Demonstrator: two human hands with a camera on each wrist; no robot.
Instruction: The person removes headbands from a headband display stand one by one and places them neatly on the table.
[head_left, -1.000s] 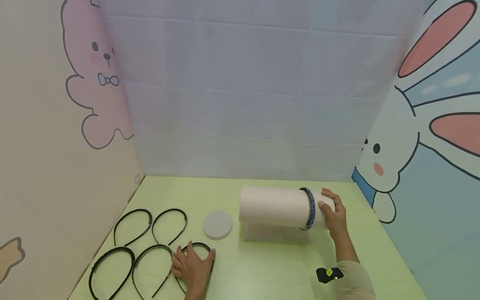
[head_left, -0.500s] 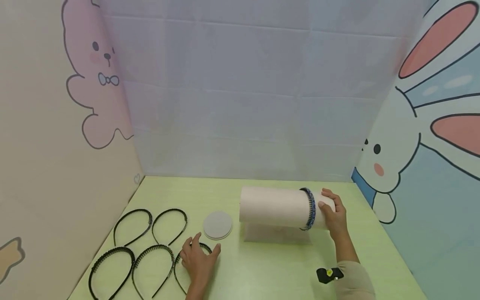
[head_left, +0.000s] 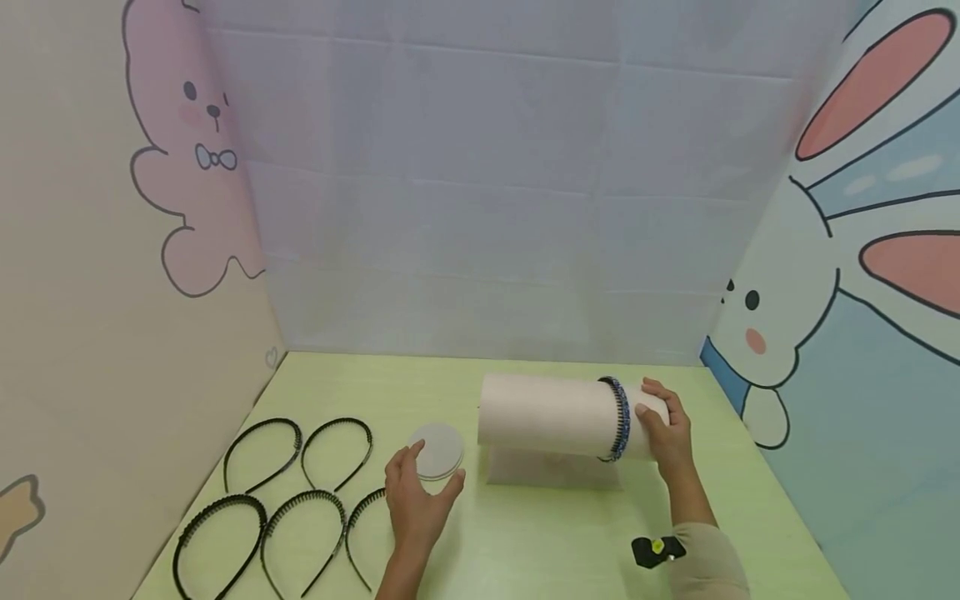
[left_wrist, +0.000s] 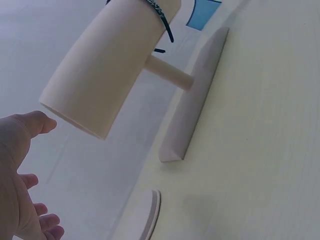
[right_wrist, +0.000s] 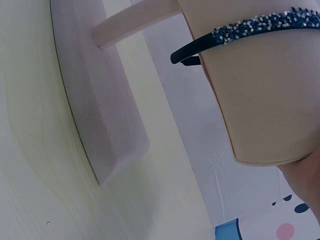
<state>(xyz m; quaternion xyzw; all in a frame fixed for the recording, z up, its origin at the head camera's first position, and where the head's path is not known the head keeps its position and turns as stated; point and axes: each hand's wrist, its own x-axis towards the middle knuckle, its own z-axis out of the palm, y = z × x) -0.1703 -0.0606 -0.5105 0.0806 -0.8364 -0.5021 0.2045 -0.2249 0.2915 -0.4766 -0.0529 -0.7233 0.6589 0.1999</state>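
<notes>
My right hand (head_left: 670, 429) grips the right end of a white cylindrical headband stand (head_left: 551, 415), thumb in front. A black headband with blue glittery beads (head_left: 622, 421) is fitted round the cylinder close to that hand; its two tips point down in the right wrist view (right_wrist: 270, 25). With fingers spread and holding nothing, my left hand (head_left: 422, 504) hovers near a flat round white disc (head_left: 441, 446). It partly covers a black toothed headband (head_left: 353, 523). In the left wrist view, the cylinder's open left end (left_wrist: 75, 120) faces my left hand.
Several more black headbands lie on the left of the light green table (head_left: 525, 550), including a thick one (head_left: 258, 505) and a toothed one (head_left: 342, 505). The stand's long base (left_wrist: 197, 100) rests on the table. Cartoon-printed walls enclose both sides.
My left hand has lifted off the front toothed headband and moved right and away from me toward the white disc. The right hand stays on the cylinder.
</notes>
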